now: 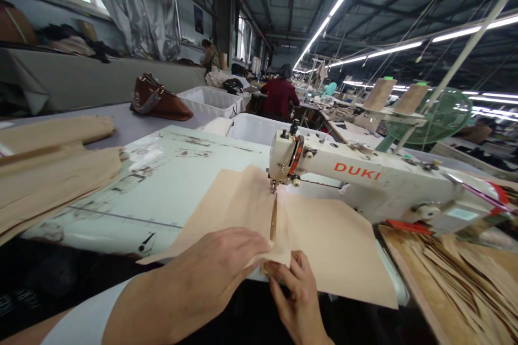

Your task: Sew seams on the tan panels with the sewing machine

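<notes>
A large tan fabric panel (335, 248) lies on the pale green sewing table (170, 167), its middle running under the presser foot (274, 187) of a white sewing machine (324, 167). A narrow brown strip, seemingly a zipper (274, 218), shows along the fold between foot and hands. My left hand (230, 253) lies over the panel, its fingers closed on the folded fabric. Below it, by the table's front edge, my right hand (295, 291) pinches the fabric's near end between thumb and fingers. Both sets of fingertips are partly hidden by cloth.
Stacked tan pieces (60, 164) lie at left; more cut strips (457, 275) rest on a wooden board at right. A brown handbag (159, 99) and white bins (212, 101) stand behind. Thread cones (379, 94) and a green fan (439, 113) rise beyond the machine. A person (280, 94) sits farther back.
</notes>
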Motion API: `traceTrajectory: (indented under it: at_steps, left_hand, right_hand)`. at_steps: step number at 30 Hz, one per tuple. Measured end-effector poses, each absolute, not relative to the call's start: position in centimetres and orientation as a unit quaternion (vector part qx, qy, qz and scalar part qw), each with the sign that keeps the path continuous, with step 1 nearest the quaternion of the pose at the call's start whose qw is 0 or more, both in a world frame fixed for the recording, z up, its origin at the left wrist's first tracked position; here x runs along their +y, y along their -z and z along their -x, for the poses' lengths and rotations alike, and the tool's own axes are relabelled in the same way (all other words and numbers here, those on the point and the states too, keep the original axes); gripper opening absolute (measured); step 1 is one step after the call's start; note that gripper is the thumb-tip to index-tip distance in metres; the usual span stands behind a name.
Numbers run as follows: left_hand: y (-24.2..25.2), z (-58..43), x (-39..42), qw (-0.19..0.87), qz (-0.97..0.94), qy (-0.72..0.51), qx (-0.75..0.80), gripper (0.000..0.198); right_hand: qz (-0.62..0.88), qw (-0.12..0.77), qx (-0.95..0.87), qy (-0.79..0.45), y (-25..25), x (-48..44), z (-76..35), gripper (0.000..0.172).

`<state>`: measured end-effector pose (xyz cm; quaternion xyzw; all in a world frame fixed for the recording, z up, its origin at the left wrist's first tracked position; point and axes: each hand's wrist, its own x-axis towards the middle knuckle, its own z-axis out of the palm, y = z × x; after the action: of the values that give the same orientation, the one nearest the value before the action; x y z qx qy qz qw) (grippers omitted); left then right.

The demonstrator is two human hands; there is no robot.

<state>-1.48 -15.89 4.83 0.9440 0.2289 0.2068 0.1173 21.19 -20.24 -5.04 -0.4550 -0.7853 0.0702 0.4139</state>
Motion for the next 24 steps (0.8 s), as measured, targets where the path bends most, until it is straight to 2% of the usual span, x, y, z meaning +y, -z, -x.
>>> traceTrajectory:
  at_steps: [5,11,18,24]
  left_hand:
    - [-3.1,1.4,-16.9,0.023,-0.966,-0.166,0.196,0.055]
    - [-1.1,0.0,-16.5,-0.051,-0.966,-0.197,0.156,0.035]
    - [0.8,-0.4,-16.5,-0.042,-0.964,-0.187,0.182,0.028]
    - [1.8,-1.0,-16.6,-0.032,-0.952,-0.224,0.208,0.020]
  right_hand:
    - [0.425,0.421,-0.800,-0.036,5.8,-20.5,-21.3,0.015]
    - [0.396,0.436,-0.807,-0.023,6.8,-20.0,-21.5,0.020]
    - [0.383,0.464,-0.799,0.012,6.8,-19.7,-21.5,0.019]
    - [0.383,0.461,-0.799,0.045,6.8,-19.5,-21.4,0.018]
